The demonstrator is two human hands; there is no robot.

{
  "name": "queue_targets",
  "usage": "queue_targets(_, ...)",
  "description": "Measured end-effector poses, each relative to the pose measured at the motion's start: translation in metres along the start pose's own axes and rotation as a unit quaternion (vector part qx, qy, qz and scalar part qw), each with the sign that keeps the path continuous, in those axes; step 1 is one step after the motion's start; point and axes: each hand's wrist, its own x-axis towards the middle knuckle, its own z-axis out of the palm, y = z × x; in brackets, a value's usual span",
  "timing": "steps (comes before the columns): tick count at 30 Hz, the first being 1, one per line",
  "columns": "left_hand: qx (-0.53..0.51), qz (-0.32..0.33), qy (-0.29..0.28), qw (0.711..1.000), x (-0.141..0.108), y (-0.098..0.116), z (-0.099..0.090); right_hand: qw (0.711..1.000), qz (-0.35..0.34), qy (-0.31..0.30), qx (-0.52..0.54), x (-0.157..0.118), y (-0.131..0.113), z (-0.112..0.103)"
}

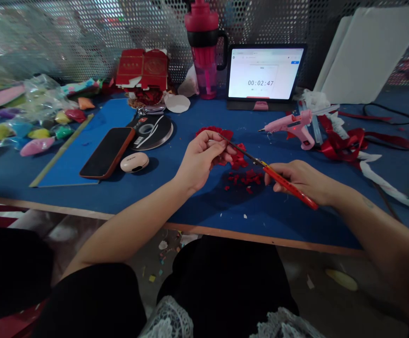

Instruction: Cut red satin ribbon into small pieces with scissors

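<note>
My right hand (296, 180) is closed around the orange-red handles of a pair of scissors (285, 183). Their dark blades slant up to the left, the tip reaching the fingers of my left hand (204, 155). Thumb and fingertips of that left hand are pinched together; what lies between them is too small or hidden to make out. Just behind it is a pile of red pieces (238, 158), partly covered by the hand. Small red scraps (248, 178) are scattered on the blue table below the blades.
A pink glue gun (294, 126) lies at right, beside red ribbon (345, 143). A tablet (266, 72) and a pink bottle (204, 56) stand behind. Left are a phone (108, 152), an oval case (134, 162), a ribbon spool (153, 131) and colourful bagged lumps (37, 146).
</note>
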Motion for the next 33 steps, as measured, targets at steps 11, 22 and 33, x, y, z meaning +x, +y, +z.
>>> queue_targets(11,-0.009,0.001,-0.007,1.0,0.0021,-0.0013,-0.0015,1.0,-0.006,-0.022,0.013,-0.0007,0.0004,-0.0008)
queue_targets(22,-0.001,-0.004,-0.003,1.0,0.0028,-0.0004,-0.001,0.999,0.016,-0.019,0.045,-0.0001,-0.0003,0.0011)
queue_targets(33,0.008,0.0,-0.001,1.0,0.0024,-0.0016,-0.0019,0.999,0.026,-0.002,0.033,0.0012,0.0018,0.0019)
